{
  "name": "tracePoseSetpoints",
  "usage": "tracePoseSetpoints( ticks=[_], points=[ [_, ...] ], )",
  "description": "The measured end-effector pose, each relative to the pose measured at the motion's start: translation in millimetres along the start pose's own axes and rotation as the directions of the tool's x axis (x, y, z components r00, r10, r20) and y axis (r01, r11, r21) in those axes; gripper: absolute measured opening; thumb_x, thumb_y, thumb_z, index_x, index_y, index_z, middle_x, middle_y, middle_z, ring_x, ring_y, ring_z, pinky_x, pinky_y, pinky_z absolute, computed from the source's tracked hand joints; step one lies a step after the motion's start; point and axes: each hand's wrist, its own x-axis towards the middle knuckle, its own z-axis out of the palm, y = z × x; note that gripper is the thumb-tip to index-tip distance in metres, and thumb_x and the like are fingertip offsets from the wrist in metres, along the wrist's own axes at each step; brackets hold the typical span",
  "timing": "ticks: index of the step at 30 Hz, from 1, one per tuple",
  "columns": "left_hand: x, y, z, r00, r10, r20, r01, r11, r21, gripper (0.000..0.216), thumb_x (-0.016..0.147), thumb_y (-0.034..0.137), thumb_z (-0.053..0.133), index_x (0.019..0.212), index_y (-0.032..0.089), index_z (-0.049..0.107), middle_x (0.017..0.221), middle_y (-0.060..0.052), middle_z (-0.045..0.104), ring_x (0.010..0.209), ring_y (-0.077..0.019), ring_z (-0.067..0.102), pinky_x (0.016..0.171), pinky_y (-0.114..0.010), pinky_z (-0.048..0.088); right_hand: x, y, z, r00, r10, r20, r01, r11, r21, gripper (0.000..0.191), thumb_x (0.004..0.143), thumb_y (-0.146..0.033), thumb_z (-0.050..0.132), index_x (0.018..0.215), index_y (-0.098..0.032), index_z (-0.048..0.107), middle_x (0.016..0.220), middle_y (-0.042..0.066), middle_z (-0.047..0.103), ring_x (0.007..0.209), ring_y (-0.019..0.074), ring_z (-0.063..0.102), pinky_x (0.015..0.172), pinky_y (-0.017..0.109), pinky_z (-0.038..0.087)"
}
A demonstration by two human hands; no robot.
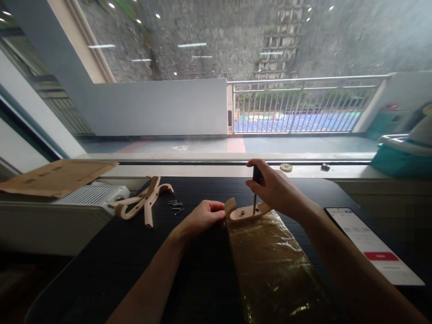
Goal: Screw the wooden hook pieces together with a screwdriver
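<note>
My right hand (265,182) is wrapped round the black handle of a screwdriver (254,202), which stands upright with its tip down on a curved wooden hook (248,214). Two dark spots, screws or screw holes, show in the hook's face. It lies at the far end of a long board wrapped in shiny brown tape (270,261). My left hand (209,213) is closed at the left edge of the hook and board, its fingertips partly hidden, so what they grip is unclear. Several loose screws (176,205) lie left of it, beside a small pile of similar wooden hooks (145,202).
Everything rests on a black table (199,279). A phone (371,245) with a lit screen lies at the right. Behind, the windowsill (216,171) bears a tape roll (285,167) and a teal bin (391,155). At left, cardboard (57,175) lies over a radiator (91,198).
</note>
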Motion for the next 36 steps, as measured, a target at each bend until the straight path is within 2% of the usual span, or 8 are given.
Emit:
tracePoseSetpoints(
  ticks=[5,10,16,24,29,36],
  points=[
    [-3.6,5.1,-2.6,0.992,0.08,-0.095,-0.065,0.987,0.149,0.026,0.066,0.028,0.068,0.086,0.012,0.069,0.084,-0.006,0.069,0.077,-0.0188,0.062,0.071,-0.028,0.046,0.4,0.5,0.1,1.0,-0.005,-0.009,0.005,1.0,-0.003,0.036,0.084,-0.035,0.049,0.118,-0.023,0.043,0.067,0.0,0.056,0.056,0.0131,0.048,0.05,0.025,0.032],
    [-9.8,10.4,-8.2,0.999,0.048,-0.01,-0.044,0.971,0.236,0.025,0.07,0.031,0.064,0.085,0.012,0.072,0.079,-0.005,0.071,0.075,-0.0196,0.062,0.069,-0.028,0.045,0.4,0.3,0.2,1.0,0.006,0.006,-0.006,1.0,-0.007,0.037,0.085,-0.035,0.049,0.119,-0.023,0.043,0.068,0.001,0.056,0.057,0.0135,0.048,0.051,0.026,0.033],
    [-16.0,19.8,-7.9,0.995,0.015,0.1,-0.033,0.983,0.18,0.031,0.072,0.036,0.063,0.093,0.014,0.071,0.092,-0.006,0.071,0.093,-0.0244,0.062,0.082,-0.031,0.046,-0.3,-2.6,0.3,1.0,0.014,0.002,-0.014,1.0,-0.013,0.037,0.085,-0.033,0.049,0.119,-0.023,0.042,0.069,0.002,0.057,0.056,0.0134,0.048,0.051,0.026,0.032],
    [-15.8,15.7,-12.1,0.978,-0.055,0.203,0.039,0.996,0.085,0.033,0.07,0.036,0.068,0.095,0.015,0.069,0.094,-0.006,0.07,0.092,-0.0223,0.063,0.082,-0.03,0.045,0.2,-5.7,3.3,0.999,0.021,-0.034,-0.023,0.999,-0.043,0.036,0.083,-0.032,0.049,0.117,-0.021,0.044,0.07,0.003,0.059,0.058,0.0143,0.05,0.053,0.026,0.033],
    [-12.1,7.5,-15.5,0.979,-0.075,0.192,0.064,0.996,0.062,0.029,0.07,0.034,0.068,0.091,0.014,0.067,0.086,-0.004,0.068,0.082,-0.0185,0.062,0.076,-0.028,0.045,0.6,-7.2,3.9,0.999,0.033,-0.025,-0.034,0.998,-0.046,0.037,0.083,-0.031,0.048,0.118,-0.021,0.044,0.07,0.003,0.059,0.058,0.0148,0.05,0.054,0.026,0.033],
    [-9.4,11.2,-6.8,0.988,-0.06,0.143,0.042,0.992,0.121,0.018,0.071,0.028,0.062,0.081,0.012,0.064,0.075,-0.002,0.062,0.068,-0.013,0.054,0.062,-0.024,0.041,1.8,-7.0,4.7,1.0,0.012,-0.029,-0.014,0.998,-0.058,0.037,0.083,-0.03,0.048,0.119,-0.019,0.044,0.068,0.003,0.058,0.055,0.0129,0.047,0.053,0.026,0.032]
  ],
)
